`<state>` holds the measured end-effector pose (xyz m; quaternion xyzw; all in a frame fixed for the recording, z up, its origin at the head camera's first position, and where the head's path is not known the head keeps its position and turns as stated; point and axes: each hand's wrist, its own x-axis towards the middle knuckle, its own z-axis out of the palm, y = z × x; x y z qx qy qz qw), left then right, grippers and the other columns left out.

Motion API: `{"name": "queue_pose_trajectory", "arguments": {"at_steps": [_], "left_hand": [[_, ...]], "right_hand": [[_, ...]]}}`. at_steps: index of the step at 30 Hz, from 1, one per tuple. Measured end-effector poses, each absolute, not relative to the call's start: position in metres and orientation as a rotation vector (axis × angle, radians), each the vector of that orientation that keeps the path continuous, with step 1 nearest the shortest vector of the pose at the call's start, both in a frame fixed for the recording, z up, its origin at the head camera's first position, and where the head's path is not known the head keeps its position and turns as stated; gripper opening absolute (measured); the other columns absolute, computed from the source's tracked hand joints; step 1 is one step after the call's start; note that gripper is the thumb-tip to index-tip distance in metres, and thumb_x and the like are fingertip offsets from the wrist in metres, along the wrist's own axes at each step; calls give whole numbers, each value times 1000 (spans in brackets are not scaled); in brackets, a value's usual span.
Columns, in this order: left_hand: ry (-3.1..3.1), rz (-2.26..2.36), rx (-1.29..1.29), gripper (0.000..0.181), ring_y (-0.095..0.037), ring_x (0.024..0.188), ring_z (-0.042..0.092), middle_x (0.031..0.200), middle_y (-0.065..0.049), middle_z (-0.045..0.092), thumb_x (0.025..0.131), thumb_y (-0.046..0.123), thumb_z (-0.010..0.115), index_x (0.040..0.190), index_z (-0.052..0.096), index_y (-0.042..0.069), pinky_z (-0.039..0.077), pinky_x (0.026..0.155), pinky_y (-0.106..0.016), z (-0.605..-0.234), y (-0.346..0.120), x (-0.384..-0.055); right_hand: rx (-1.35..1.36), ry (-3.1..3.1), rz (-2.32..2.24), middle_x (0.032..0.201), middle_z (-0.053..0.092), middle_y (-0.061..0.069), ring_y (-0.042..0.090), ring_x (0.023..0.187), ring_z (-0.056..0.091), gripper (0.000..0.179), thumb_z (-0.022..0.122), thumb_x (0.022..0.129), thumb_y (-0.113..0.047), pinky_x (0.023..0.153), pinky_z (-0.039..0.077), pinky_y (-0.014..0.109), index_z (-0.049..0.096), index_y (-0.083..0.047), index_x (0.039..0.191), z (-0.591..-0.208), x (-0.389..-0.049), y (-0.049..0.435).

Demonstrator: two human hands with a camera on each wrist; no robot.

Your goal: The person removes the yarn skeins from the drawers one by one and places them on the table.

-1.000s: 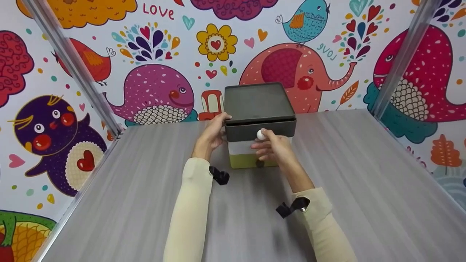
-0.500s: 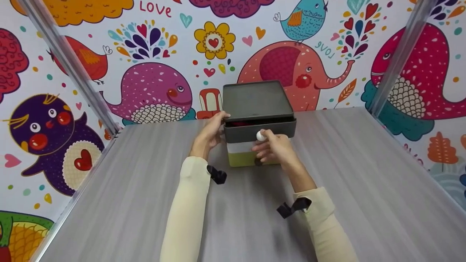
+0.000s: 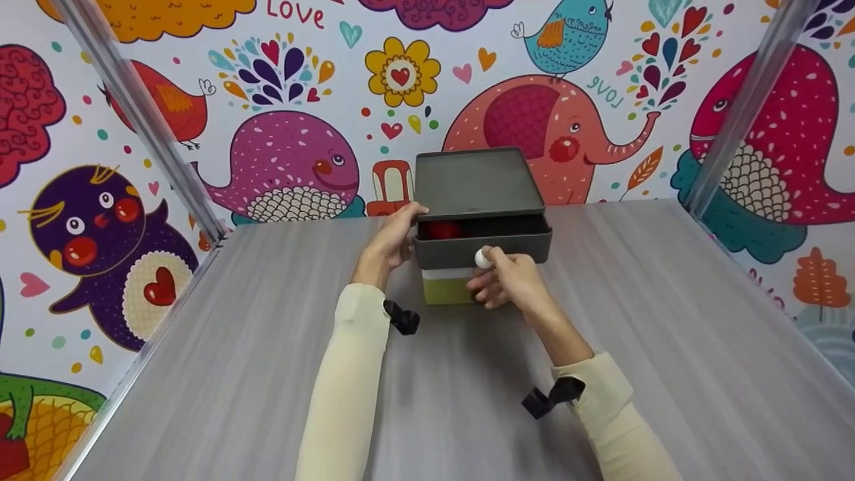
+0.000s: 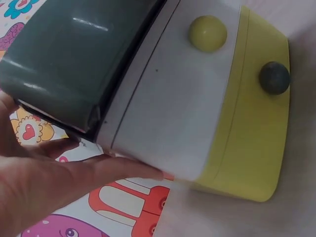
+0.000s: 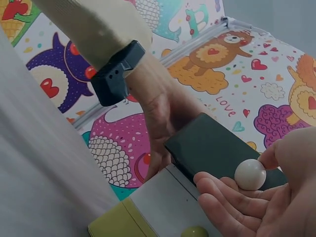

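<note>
A small chest of drawers stands at the back, with a dark grey top [image 3: 477, 184], a white middle tier [image 4: 177, 89] and a yellow bottom tier [image 3: 446, 290]. Its dark top drawer [image 3: 444, 252] is partly pulled out, and something red [image 3: 444, 230] shows inside. My right hand [image 3: 511, 277] pinches the round white knob [image 5: 250, 174] of that drawer between thumb and finger. At the chest's left side my left hand [image 3: 394, 237] rests with fairly straight fingers along the wall and a fingertip at the upper edge. The chest's far side is hidden.
A yellow knob [image 4: 208, 33] sits on the middle drawer and a dark knob [image 4: 274, 78] on the bottom one. The grey table [image 3: 280, 334] spreads around the chest. Behind it rises a cartoon-printed wall [image 3: 401, 133], with metal posts [image 3: 133, 107] at the corners.
The right hand has drawn the top drawer toward me by its white knob. The gap under the top has widened and more of the red thing shows. The left hand stays at the chest's side.
</note>
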<state>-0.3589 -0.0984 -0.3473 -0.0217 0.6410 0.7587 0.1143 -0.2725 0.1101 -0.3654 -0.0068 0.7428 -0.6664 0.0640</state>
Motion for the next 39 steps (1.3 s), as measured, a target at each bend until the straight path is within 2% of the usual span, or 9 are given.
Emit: {"name": "queue_pose_trajectory", "arguments": {"at_steps": [2,5,11,14,19,29,39], "left_hand": [[1883,2214,-62,11,-30,97,59,115,-5,53,94,28,54,91,55,17,53,79,-38,-348,-98,-360],[1879,2198,-51,10,-33,106,57,121,-6,52,94,28,52,96,54,18,53,80,-40,-350,-100,-360],[1891,2177,-26,23,-42,131,47,146,-9,45,96,30,49,115,50,17,48,100,-56,-351,-105,-357],[1895,2167,-21,30,-43,134,46,150,-11,43,96,31,49,122,48,17,44,106,-60,-351,-105,-357],[1925,2132,5,35,-43,135,44,151,-11,42,97,32,48,128,46,17,43,105,-66,-352,-105,-357],[1943,2111,7,30,-41,128,50,144,-10,46,97,32,46,124,47,19,46,101,-64,-352,-103,-358],[1951,2062,89,20,-45,135,43,140,-11,45,100,33,43,115,47,21,40,101,-72,-349,-104,-359]], "right_hand": [[-17,2252,-2005,72,74,5,11,55,65,50,43,104,-35,53,56,27,67,8,101,-366,-270,111],[-21,2258,-1990,72,75,6,12,55,65,49,44,104,-35,52,56,27,67,8,100,-367,-266,113],[-58,2258,-1974,72,75,7,13,55,65,45,46,104,-33,53,56,27,68,5,96,-366,-262,115],[-53,2257,-1969,72,75,7,13,54,65,45,47,103,-34,53,56,27,68,5,95,-367,-259,115],[-47,2278,-1931,73,75,8,14,53,65,46,48,103,-34,52,56,27,69,6,96,-366,-251,117],[-80,2288,-1904,73,75,9,14,53,65,46,51,104,-34,53,56,27,68,8,95,-363,-237,122],[-96,2313,-1869,74,76,9,14,54,65,45,50,104,-34,51,55,27,68,7,94,-365,-227,128]]}}
